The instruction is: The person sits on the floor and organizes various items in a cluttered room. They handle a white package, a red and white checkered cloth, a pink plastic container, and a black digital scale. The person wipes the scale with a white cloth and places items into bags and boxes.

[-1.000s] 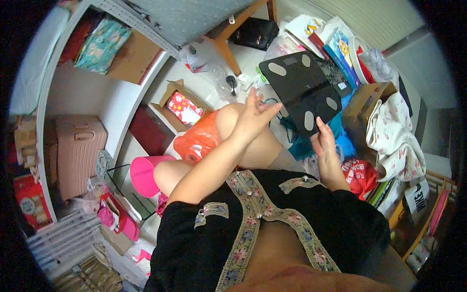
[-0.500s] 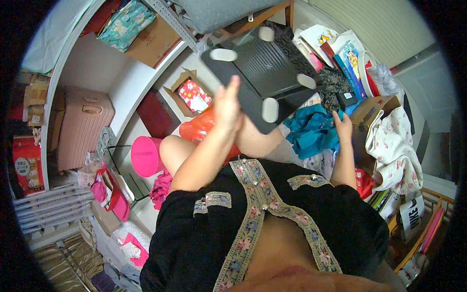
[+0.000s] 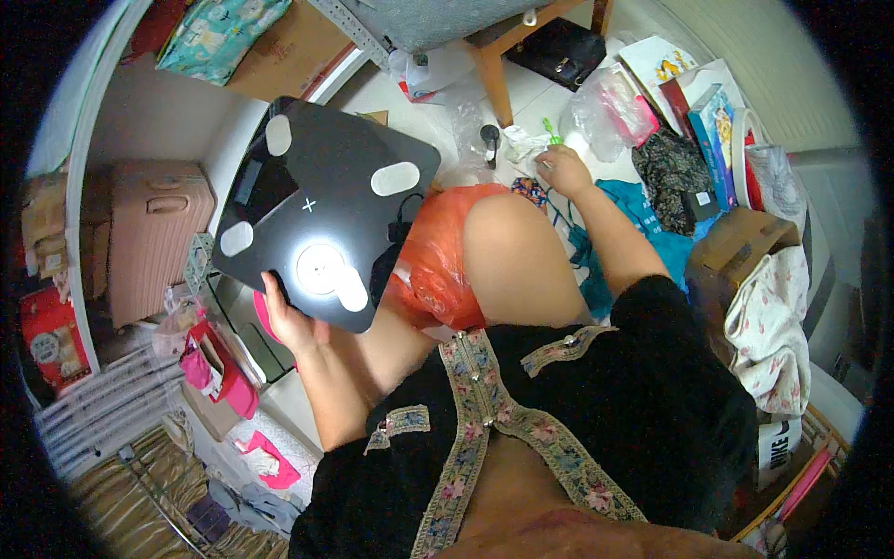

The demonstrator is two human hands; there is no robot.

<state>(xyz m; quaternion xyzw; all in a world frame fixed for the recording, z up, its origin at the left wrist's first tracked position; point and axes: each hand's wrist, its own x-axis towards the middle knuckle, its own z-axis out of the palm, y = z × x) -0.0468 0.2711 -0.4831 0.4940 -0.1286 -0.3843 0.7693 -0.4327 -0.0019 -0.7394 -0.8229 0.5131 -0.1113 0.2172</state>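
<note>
A flat, black glass bathroom scale [image 3: 326, 168] with pale oval pads tilts over my left thigh. My left hand [image 3: 291, 321] grips its lower edge, thumb on the glassy face. A bright round reflection lies near that hand. Over on the right, my right hand [image 3: 564, 173] reaches down to the floor, its fingers bent together beside a crumpled white wrapper [image 3: 524, 149] and a small green item [image 3: 551, 131]. What those fingers hold, if anything, is too small to make out. Teal cloth [image 3: 643, 219] lies under my right forearm. A red plastic bag [image 3: 445, 256] sits between my thighs.
A wooden-legged chair [image 3: 492, 79] stands ahead, with a black handbag [image 3: 559, 51] under it. At right are books [image 3: 717, 140], a cardboard box [image 3: 745, 247] and floral cloth [image 3: 768, 326]. A shelf with a pink suitcase [image 3: 158, 242] borders the left, near a glass tank [image 3: 247, 321].
The scale has swung left and toward me, its smooth face now showing instead of its ribbed underside. My right hand has moved from the teal cloth leftward and forward to the floor items.
</note>
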